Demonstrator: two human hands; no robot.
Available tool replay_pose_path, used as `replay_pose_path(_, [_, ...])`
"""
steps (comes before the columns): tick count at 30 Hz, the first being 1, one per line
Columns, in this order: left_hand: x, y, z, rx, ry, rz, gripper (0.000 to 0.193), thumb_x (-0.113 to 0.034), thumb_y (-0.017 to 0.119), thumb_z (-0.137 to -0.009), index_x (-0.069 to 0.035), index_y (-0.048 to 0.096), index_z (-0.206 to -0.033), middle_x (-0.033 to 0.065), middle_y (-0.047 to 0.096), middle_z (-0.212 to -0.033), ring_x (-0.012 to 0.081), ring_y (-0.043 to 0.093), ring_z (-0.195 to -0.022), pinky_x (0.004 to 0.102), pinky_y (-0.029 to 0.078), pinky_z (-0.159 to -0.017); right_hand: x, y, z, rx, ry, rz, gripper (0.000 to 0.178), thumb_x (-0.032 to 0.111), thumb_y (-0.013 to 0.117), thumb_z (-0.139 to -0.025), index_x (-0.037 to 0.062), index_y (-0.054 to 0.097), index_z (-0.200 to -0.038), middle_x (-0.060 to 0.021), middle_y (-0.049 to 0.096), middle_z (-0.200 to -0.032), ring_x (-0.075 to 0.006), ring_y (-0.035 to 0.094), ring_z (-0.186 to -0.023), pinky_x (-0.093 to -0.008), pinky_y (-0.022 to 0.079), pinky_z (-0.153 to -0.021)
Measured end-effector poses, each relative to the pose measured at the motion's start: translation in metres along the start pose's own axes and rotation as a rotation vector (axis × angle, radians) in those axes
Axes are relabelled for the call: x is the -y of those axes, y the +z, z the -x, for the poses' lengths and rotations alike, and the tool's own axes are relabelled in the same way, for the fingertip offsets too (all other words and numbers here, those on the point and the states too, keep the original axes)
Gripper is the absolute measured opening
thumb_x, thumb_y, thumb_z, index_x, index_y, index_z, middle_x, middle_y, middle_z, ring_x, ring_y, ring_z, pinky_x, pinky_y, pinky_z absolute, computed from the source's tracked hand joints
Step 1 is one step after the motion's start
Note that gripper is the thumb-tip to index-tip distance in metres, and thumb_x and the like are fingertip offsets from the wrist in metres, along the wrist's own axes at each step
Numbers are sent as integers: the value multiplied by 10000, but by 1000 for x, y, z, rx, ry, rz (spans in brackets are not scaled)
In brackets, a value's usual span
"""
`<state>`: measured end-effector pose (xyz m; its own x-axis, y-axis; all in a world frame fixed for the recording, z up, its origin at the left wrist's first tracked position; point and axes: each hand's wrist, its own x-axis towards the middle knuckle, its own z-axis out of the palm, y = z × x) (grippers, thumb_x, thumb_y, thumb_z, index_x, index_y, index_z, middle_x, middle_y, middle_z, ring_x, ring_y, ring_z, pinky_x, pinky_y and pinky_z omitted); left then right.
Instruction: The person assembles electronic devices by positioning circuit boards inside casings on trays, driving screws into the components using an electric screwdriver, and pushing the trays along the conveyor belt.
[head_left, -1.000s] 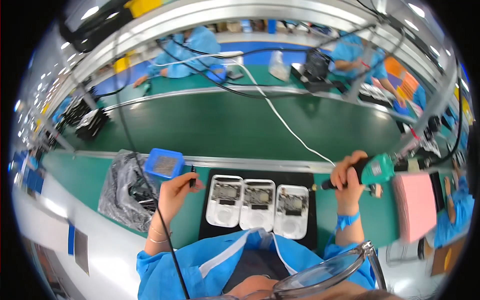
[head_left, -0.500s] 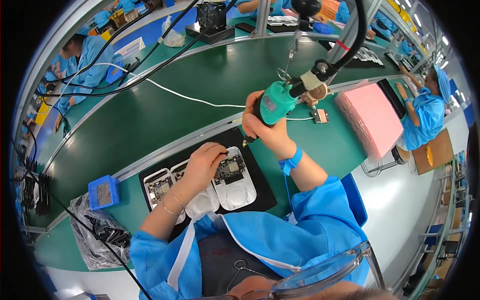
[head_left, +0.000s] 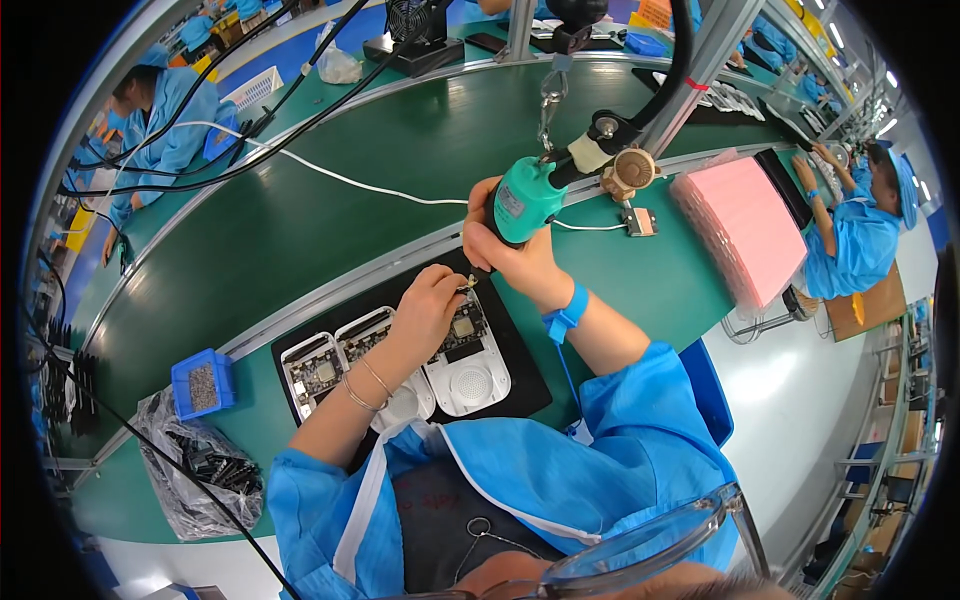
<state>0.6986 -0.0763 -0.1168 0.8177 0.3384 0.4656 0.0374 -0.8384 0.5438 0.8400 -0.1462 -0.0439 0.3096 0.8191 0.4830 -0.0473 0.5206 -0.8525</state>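
At the near edge of the desk [head_left: 300, 230] lies a black mat [head_left: 520, 375]. Three white cases [head_left: 470, 375] sit on it side by side, each with a green board inside. The left hand [head_left: 430, 305] rests on the right-most case. Its fingertips are pinched shut on something tiny at the board's far edge, most likely a screw, but it is too small to tell. The left wrist has thin bracelets, and the forearm lies over the middle case and hides part of it.

The right hand [head_left: 520, 262] is just beyond the left hand, almost touching it. It is clenched tight around a green screwdriver [head_left: 528, 198]. The tool points down, and its tip [head_left: 476, 275] is right at the left fingertips, over the far edge of the right-most case. The right wrist wears a blue strap [head_left: 566, 312]. The tool's top hangs from a hook [head_left: 550, 95] and a thick cable above the desk.

Near the left end of the desk are a small blue box [head_left: 203, 383] of tiny parts and a clear bag [head_left: 200, 470] of dark parts. A black cord crosses the bag. To the right lies a pink stack [head_left: 745, 225] of sheets. A white cable [head_left: 330, 172] runs across the green belt farther back. People in blue coats work at the far left and far right.
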Motion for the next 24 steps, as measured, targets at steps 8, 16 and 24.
replay_pose_path(8, [3,4,3,17,-38,24,210,-18,624,-721,5,558,-919,133,512,-884,300,532,-851,361,453,-751,-5,2,-1,-12,42,-41,218,-61,517,-782,2,412,-962,-39,485,-651,-91,451,-478,-210,335,-425])
replay_pose_path(16, [1,6,5,4,-13,-1,222,-6,607,-725,12,540,-936,140,498,-892,309,518,-863,361,449,-762,-7,4,-4,-10,86,-35,217,-64,514,-773,8,413,-951,-32,476,-646,-88,445,-474,-209,331,-423])
replay_pose_path(24, [3,10,5,-21,44,-80,243,-2,581,-733,35,515,-964,154,485,-918,311,504,-876,365,448,-761,-18,4,-7,40,77,49,185,-49,540,-773,24,435,-906,-18,479,-618,-81,453,-486,-206,319,-422])
